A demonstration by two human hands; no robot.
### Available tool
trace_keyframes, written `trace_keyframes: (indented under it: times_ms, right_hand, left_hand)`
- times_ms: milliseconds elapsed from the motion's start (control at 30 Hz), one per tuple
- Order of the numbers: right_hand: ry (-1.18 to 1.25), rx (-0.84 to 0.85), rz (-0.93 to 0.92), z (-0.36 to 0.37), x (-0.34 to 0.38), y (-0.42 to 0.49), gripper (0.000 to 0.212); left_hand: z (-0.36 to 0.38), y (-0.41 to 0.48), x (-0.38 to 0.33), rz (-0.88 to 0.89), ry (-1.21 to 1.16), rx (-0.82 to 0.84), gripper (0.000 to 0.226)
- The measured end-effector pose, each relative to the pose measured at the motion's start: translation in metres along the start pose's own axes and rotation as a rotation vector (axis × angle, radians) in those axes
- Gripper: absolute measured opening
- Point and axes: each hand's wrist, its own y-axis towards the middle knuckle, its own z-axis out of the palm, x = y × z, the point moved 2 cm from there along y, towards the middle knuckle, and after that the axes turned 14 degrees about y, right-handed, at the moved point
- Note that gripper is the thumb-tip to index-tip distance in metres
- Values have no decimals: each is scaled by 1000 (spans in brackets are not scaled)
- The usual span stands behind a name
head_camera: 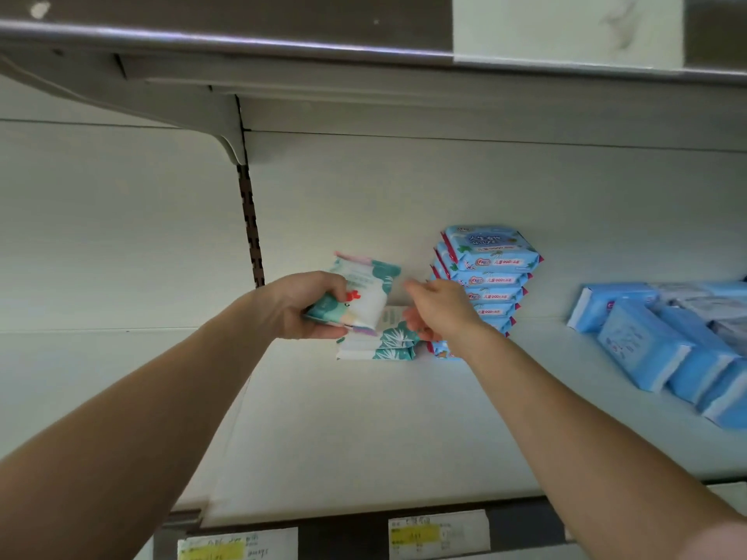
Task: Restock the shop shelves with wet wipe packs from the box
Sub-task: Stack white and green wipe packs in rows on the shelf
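blue stack (pixel 485 276) at 3 o'clock hems my right hand (pixel 440 309), loosely curled and empty, while my left hand (pixel 299 305) grips a teal pack (pixel 364 293) above two shelved packs (pixel 388 345).

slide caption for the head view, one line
Left hand holds teal-and-white wipes by the matching shelf stack; right hand reaches in beside the blue stack.

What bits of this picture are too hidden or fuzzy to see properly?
Head view:
- Box: out of frame entirely.
- Price tags: cut by the bottom edge, writing blurred.
- Green stack: top hidden behind the pack in the left hand.
- Right hand: fingers motion-blurred; grip unclear.
- Blue stack: lower packs behind that hand.
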Motion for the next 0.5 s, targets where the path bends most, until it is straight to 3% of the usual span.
trace_keyframes:
  times_ms: [133, 267, 367, 500]
  right_hand:
    - [319, 70, 96, 8, 0, -3, 8]
    - [465, 1, 127, 2, -14, 0, 4]
    - [294, -63, 80, -2, -23, 4, 7]
    - [-151, -147, -112, -3, -31, 10, 10]
  left_hand:
    - [1, 2, -9, 10, 162, 6, 2]
    - [1, 12, -9, 60, -84, -70, 8]
    - [9, 21, -7, 119, -73, -158, 16]
    - [22, 38, -1, 133, 191, -298, 46]
